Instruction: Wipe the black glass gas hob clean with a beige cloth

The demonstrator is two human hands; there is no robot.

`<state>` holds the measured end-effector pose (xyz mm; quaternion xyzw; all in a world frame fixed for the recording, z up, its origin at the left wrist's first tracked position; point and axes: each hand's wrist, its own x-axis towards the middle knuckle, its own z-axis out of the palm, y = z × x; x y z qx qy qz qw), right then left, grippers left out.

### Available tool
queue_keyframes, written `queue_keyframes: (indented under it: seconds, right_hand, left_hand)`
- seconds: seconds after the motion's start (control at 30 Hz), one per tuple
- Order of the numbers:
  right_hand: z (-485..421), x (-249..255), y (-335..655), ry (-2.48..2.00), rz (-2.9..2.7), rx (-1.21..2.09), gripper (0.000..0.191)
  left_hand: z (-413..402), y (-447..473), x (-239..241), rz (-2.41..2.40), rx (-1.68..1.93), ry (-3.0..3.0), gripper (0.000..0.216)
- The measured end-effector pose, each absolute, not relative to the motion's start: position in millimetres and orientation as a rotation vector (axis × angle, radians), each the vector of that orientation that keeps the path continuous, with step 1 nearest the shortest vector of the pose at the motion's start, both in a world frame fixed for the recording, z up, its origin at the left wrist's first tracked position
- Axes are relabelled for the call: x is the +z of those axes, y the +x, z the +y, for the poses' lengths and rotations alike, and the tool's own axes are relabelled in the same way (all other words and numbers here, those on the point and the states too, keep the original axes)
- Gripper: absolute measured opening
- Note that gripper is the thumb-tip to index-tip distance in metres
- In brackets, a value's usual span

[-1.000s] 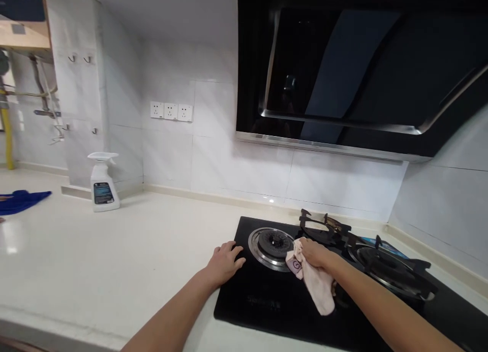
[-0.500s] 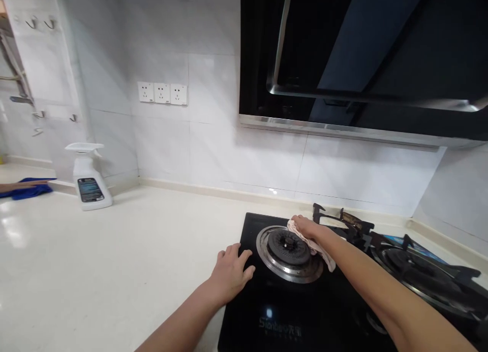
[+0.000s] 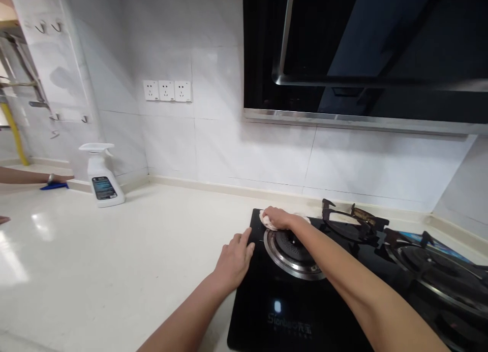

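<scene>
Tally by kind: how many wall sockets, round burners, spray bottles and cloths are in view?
White square wall sockets: 3
Dark round metal burners: 2
White plastic spray bottle: 1
Pale fabric cloth and blue fabric cloth: 2
Total: 8

We see only bits of the cloth (image 3: 266,222) past the right hand (image 3: 278,218); forearm (image 3: 351,278) hides part of 1 burner (image 3: 285,246). Hood (image 3: 343,42) cut off, top and right. Bottle label (image 3: 104,188): too small for us to read.
</scene>
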<state>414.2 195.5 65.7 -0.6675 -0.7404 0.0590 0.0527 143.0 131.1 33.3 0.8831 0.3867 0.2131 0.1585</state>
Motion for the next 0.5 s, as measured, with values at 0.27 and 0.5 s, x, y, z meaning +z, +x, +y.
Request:
queue_keyframes:
  seconds: [0.27, 0.5]
  right_hand:
    - [156.4, 59.9, 359.1, -1.569, -2.544, 0.109, 0.029]
    - [83.3, 61.5, 335.5, -1.281, -2.630, 0.205, 0.031]
  left_hand:
    - [163.5, 137.8, 15.7, 1.035, 1.067, 2.182, 0.054]
    - [172.4, 133.1, 12.3, 1.041, 1.126, 2.153, 0.050]
